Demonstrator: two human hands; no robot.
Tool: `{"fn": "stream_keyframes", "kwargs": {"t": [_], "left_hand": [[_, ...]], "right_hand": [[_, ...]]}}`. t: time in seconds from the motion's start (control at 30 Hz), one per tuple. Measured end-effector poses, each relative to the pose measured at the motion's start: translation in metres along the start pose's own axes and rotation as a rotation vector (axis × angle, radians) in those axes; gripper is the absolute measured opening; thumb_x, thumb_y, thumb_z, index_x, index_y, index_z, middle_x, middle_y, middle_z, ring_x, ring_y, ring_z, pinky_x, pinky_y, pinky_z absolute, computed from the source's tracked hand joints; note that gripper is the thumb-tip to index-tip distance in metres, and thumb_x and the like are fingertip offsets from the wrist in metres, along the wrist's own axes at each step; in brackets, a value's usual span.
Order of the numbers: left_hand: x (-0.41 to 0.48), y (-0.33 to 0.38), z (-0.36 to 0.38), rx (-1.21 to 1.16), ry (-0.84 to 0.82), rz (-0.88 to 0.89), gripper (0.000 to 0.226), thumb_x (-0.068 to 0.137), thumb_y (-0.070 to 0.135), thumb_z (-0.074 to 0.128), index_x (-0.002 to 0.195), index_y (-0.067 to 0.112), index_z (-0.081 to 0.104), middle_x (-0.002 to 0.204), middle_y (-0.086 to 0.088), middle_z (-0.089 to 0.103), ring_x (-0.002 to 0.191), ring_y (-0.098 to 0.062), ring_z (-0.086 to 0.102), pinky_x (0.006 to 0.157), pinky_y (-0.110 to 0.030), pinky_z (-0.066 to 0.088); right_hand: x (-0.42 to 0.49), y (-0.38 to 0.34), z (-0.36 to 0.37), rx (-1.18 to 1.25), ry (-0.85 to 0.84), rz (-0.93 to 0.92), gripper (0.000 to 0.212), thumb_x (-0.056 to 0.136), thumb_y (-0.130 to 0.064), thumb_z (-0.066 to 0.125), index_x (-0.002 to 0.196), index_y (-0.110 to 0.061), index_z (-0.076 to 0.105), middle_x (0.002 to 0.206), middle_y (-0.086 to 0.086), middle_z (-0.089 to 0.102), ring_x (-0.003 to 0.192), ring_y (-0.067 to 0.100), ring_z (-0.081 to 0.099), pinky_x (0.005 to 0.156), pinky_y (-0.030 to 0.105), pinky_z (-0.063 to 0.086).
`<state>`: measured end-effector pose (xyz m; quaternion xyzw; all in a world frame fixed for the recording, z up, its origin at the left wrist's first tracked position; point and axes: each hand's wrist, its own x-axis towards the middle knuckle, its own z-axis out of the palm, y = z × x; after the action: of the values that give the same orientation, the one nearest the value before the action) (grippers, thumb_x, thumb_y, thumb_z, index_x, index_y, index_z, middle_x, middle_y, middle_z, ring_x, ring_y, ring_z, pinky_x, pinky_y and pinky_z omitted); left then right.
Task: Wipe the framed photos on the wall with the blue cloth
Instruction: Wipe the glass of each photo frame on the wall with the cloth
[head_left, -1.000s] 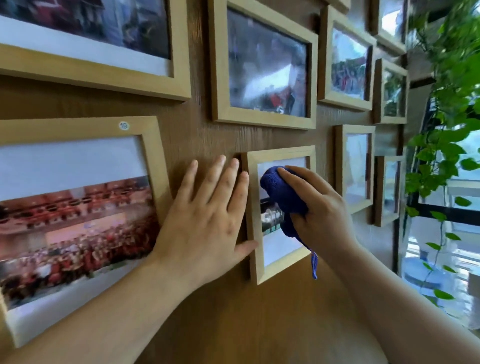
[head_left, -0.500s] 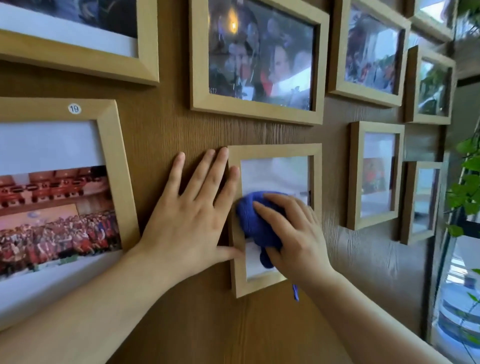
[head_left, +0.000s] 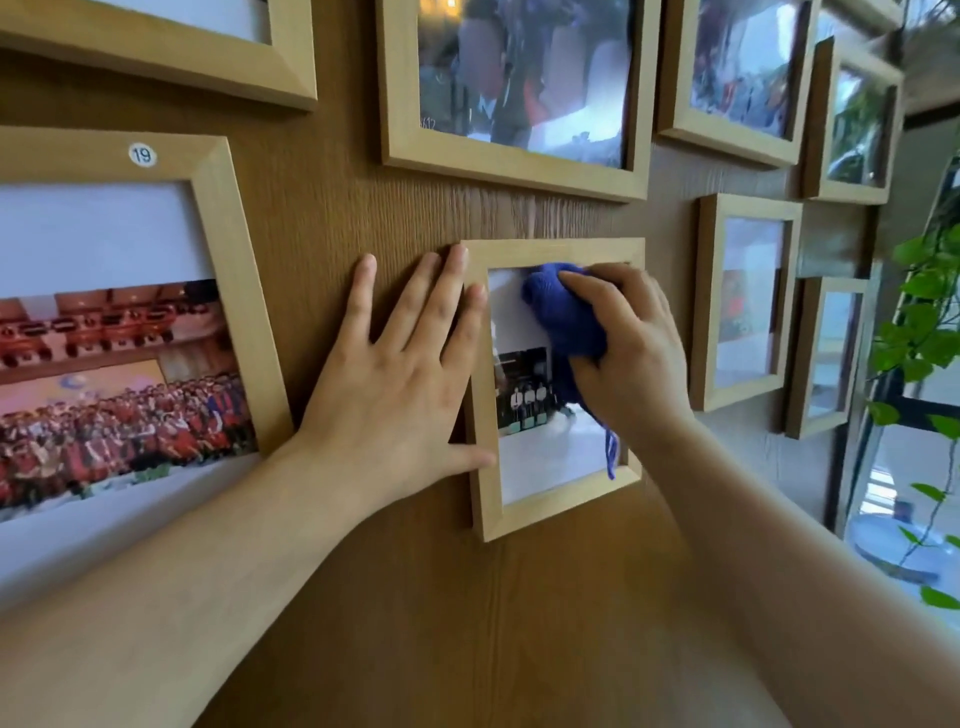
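A small upright photo frame (head_left: 488, 512) of light wood hangs on the brown wood-grain wall. My right hand (head_left: 631, 353) is shut on a bunched blue cloth (head_left: 563, 312) and presses it on the upper part of the frame's glass. A loose blue thread hangs down near the frame's lower right corner. My left hand (head_left: 400, 379) lies flat on the wall with fingers spread, its thumb and forefinger against the frame's left edge.
Several other wooden frames surround it: a large one with a "19" sticker (head_left: 234, 270) at left, a wide one (head_left: 514, 171) above, smaller ones (head_left: 701, 312) to the right. A green leafy plant (head_left: 924, 312) and a window stand at far right.
My right hand has slid the blue cloth up the glass from the lower middle to the top. The left hand stays against the frame's edge. The camera has shifted left.
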<state>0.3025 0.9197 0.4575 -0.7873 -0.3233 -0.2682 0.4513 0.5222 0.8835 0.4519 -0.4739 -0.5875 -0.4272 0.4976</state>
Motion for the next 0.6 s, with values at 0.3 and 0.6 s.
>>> {"fn": "stream_keyframes", "kwargs": {"t": [0.3,0.6], "left_hand": [[0.001,0.001,-0.003,-0.002,-0.002,0.005,0.131,0.067,0.086,0.044,0.151,0.004,-0.014,0.16,-0.024,-0.02,0.151,-0.035,-0.009,0.117,-0.066,0.0],[0.0,0.001,-0.007,-0.029,-0.01,0.011,0.132,0.068,0.088,0.039,0.148,0.002,-0.022,0.157,-0.025,-0.029,0.15,-0.036,-0.013,0.116,-0.066,-0.003]], "right_hand": [[-0.103,-0.039,0.005,0.114,-0.202,0.086,0.058,0.068,-0.008,0.075,0.122,-0.013,0.055,0.124,0.011,0.052,0.115,0.027,0.05,0.091,0.043,0.049],[-0.072,-0.012,-0.006,0.054,-0.089,0.357,0.059,0.067,0.001,0.07,0.122,-0.013,0.056,0.122,0.005,0.053,0.11,0.025,0.05,0.086,0.047,0.051]]}}
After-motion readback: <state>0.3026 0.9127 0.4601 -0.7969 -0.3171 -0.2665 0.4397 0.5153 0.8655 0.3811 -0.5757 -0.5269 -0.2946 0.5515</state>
